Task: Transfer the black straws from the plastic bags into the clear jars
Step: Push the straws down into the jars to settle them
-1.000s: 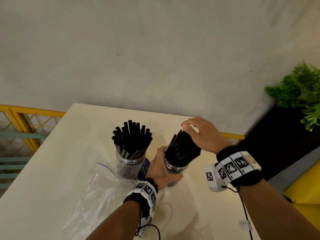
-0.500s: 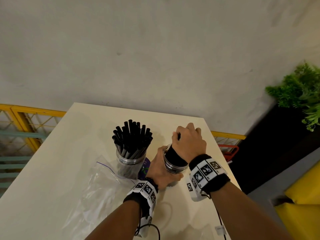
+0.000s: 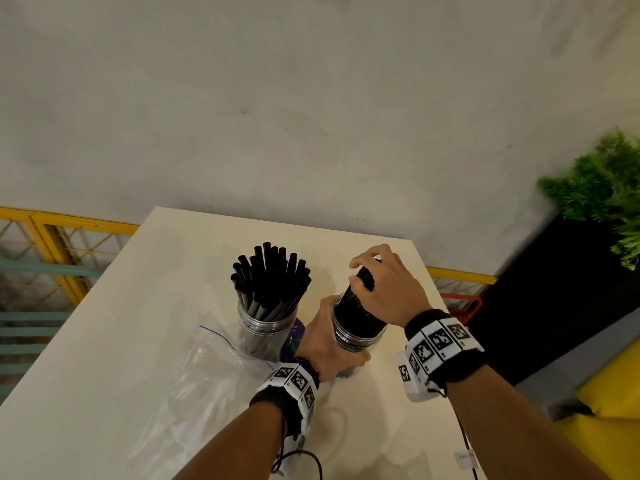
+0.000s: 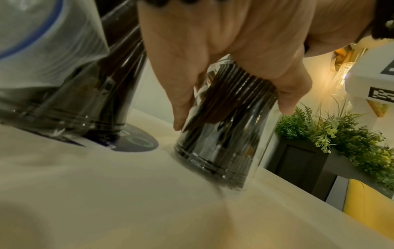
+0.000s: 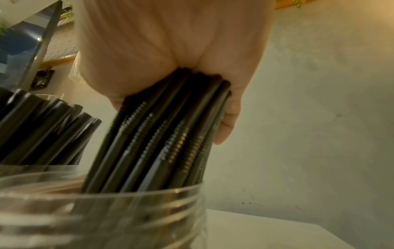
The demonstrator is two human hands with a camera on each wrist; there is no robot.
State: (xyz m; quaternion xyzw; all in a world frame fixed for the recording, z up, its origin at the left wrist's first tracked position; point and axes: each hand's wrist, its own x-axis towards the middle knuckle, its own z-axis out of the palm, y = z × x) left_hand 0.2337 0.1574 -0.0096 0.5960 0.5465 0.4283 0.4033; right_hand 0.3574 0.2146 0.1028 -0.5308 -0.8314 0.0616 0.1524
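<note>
Two clear jars stand on the white table (image 3: 138,323). The left jar (image 3: 266,327) holds several upright black straws (image 3: 272,275). My left hand (image 3: 329,344) grips the right jar (image 3: 358,336) (image 4: 221,151) by its side. My right hand (image 3: 388,289) is curled over the top of a bundle of black straws (image 3: 360,306) (image 5: 162,144) that stands in that jar. An empty clear plastic bag (image 3: 207,382) with a blue zip line lies flat at the left jar's foot.
A round dark sticker (image 4: 136,141) lies on the table between the jars. The table's right edge (image 3: 443,306) runs close behind the right jar. A green plant (image 3: 602,192) on a dark planter and a yellow seat (image 3: 609,393) are to the right. A yellow railing (image 3: 52,237) is at left.
My right hand pressed down onto the straw bundle, then lifted slightly and now holds its top, the bundle gathered more upright in the jar. The left hand kept its grip on the jar.
</note>
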